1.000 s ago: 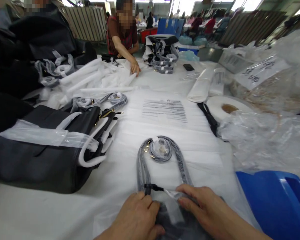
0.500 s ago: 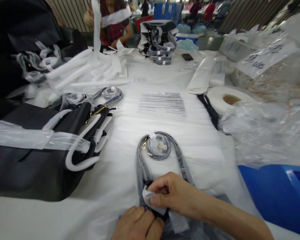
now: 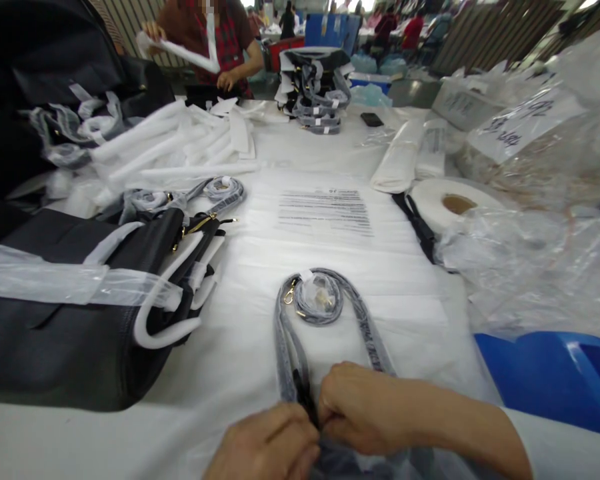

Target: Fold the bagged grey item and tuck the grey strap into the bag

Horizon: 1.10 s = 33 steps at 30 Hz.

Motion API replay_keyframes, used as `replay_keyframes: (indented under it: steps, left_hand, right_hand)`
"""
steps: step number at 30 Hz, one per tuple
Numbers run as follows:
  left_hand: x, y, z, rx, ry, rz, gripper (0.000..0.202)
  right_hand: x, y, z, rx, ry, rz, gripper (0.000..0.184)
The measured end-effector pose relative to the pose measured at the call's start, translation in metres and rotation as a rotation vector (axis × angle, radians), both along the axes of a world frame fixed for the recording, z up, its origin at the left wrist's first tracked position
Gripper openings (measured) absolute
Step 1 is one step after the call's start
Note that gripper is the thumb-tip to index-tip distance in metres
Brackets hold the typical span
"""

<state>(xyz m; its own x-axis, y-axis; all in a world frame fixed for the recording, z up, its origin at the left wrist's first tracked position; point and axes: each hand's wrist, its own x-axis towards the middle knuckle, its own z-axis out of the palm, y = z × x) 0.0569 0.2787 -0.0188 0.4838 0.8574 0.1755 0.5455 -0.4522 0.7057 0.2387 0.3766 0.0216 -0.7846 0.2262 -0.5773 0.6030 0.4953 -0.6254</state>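
Note:
A grey woven strap wrapped in clear film lies looped on the white table sheet, with a coiled end and a gold clasp at its far side. My left hand and my right hand meet at the strap's near end, both pinched around a small black piece there. What lies under my hands is hidden.
A black handbag with wrapped white handles lies at the left. A printed sheet, a white tape roll, clear plastic bags and a blue bin sit around. A person across the table holds a white strip.
My right hand has dropped from the white film scrap down to the black piece, closing against my left hand. The person opposite has lifted a white strip.

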Motion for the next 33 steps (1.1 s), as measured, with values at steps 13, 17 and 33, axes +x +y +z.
replay_keyframes:
  steps: [13,17,33]
  left_hand:
    - [0.011,0.067,-0.011,-0.795,-0.162,0.309,0.02]
    - [0.012,0.077,-0.017,-0.792,-0.127,0.295,0.04]
    - [0.009,0.07,-0.009,-0.644,-0.217,0.454,0.034]
  right_hand:
    - [0.021,-0.012,-0.006,-0.434,0.092,-0.816,0.013]
    - [0.011,-0.012,-0.03,-0.363,0.208,-1.184,0.046]
    - [0.004,-0.027,-0.025,-0.346,0.129,-0.691,0.006]
